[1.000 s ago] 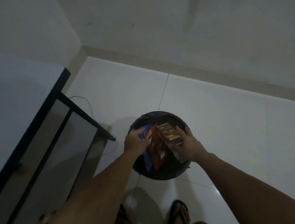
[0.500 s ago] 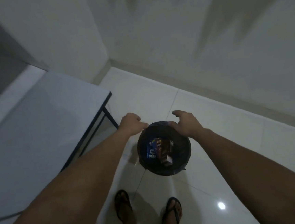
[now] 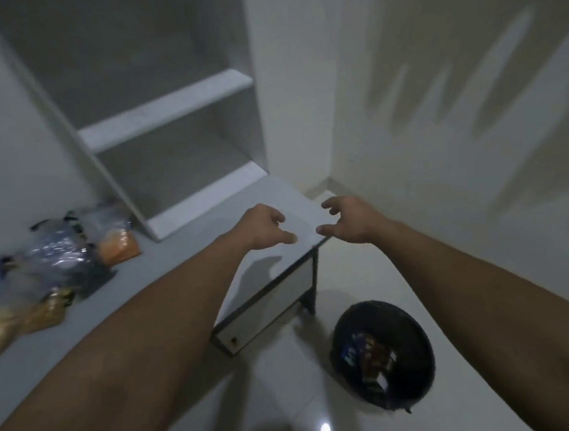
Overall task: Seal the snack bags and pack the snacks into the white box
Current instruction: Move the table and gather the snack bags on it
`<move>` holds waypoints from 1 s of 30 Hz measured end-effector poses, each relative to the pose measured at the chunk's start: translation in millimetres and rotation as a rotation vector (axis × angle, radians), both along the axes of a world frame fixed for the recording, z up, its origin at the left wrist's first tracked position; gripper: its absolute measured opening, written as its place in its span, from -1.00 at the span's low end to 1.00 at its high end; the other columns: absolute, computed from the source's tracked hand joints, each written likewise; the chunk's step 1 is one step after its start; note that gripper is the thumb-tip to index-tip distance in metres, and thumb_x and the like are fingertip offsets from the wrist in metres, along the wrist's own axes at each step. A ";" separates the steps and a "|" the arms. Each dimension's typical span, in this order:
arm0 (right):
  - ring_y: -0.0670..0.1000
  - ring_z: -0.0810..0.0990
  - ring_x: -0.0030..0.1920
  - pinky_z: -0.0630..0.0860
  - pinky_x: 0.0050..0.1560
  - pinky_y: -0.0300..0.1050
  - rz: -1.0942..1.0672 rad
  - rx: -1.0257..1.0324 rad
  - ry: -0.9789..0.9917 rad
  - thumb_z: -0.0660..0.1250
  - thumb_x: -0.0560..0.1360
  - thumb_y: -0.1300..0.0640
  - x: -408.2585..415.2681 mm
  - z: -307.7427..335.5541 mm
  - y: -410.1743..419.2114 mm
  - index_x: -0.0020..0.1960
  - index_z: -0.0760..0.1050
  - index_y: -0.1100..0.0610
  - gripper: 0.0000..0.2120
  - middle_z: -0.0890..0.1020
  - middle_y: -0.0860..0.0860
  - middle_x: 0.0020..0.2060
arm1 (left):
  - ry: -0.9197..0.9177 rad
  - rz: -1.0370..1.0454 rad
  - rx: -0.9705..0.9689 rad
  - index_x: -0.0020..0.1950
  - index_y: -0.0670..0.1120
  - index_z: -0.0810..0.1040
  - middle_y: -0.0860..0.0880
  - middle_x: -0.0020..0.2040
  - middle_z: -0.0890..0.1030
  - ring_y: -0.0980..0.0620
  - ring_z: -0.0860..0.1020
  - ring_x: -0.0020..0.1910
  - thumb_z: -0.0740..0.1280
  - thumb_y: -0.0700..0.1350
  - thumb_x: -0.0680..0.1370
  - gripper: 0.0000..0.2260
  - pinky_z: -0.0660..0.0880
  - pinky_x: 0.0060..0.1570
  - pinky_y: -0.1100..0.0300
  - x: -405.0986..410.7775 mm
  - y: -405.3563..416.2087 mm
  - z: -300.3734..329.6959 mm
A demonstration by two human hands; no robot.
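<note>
Two bare hands are reaching forward over the far corner of one grey tabletop (image 3: 180, 293). At about nine o'clock on it a heap of clear snack bags (image 3: 50, 266) is lying; I am counting roughly four or five, but blur is keeping me from an exact number. One with orange contents (image 3: 118, 245) is sitting at the heap's far end, and one with tan contents (image 3: 27, 317) is lying nearest. Behind the tabletop, at twelve o'clock, one white shelf unit (image 3: 167, 108) is standing with two boards showing. On the floor (image 3: 367, 270) at about five o'clock one round black bin (image 3: 407, 338) is sitting, with a few coloured wrappers (image 3: 367, 352) lying inside, too smeared to count. No white box is showing anywhere in view.

The left hand (image 3: 263, 225) is hovering palm down above the tabletop corner, fingers loosely curled, thumb sticking out toward three o'clock, holding nothing. The right hand (image 3: 354, 219) is hovering just past the tabletop's edge, fingers half spread and hooked, also empty. The two are staying apart, thumbs nearly facing each other across a small gap, and neither is touching anything that I can make out.

Half a second ago both hands were down at the bin's rim; now they are lifted clear of it and swung toward the tabletop, and the bin is sitting well below and to the right of them. The snack bags and shelf unit are newly coming into view.
</note>
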State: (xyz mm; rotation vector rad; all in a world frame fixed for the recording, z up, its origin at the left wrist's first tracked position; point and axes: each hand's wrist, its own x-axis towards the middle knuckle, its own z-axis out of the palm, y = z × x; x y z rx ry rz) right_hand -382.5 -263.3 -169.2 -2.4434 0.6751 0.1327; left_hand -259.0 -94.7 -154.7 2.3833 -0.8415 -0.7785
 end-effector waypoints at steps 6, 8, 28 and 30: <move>0.07 0.57 0.19 0.48 0.19 -0.04 0.180 -0.041 -0.002 0.48 0.36 -0.17 80.6 37.0 104.7 0.42 0.35 0.04 -0.28 0.52 0.07 0.29 | -0.095 0.109 -0.015 0.35 -0.14 0.48 -0.10 0.28 0.55 -0.04 0.54 0.22 0.55 0.09 0.32 -0.33 0.45 0.14 0.18 55.8 137.3 32.7; 0.07 0.57 0.16 0.49 0.19 -0.04 0.244 -0.056 -0.001 0.48 0.35 -0.17 107.7 45.0 148.9 0.41 0.35 0.05 -0.28 0.52 0.08 0.29 | -0.110 0.153 -0.010 0.35 -0.15 0.49 -0.11 0.27 0.56 -0.04 0.54 0.22 0.55 0.08 0.32 -0.33 0.46 0.20 0.14 71.2 187.8 40.6; 0.03 0.56 0.16 0.39 0.02 -0.22 0.667 -0.135 -0.012 0.49 0.38 -0.07 290.7 53.3 443.7 0.34 0.46 0.08 -0.42 0.59 0.04 0.21 | -0.139 0.533 0.055 0.34 -0.17 0.49 -0.11 0.26 0.57 -0.04 0.55 0.18 0.53 0.02 0.36 -0.39 0.42 0.12 0.20 161.5 496.7 37.3; 0.06 0.57 0.16 0.48 0.13 -0.12 0.695 -0.117 -0.009 0.49 0.39 -0.05 305.6 46.3 452.3 0.36 0.43 0.10 -0.40 0.58 0.08 0.22 | -0.127 0.555 0.067 0.33 -0.18 0.49 -0.11 0.28 0.56 -0.04 0.54 0.20 0.52 0.01 0.37 -0.41 0.42 0.15 0.18 168.9 503.0 30.4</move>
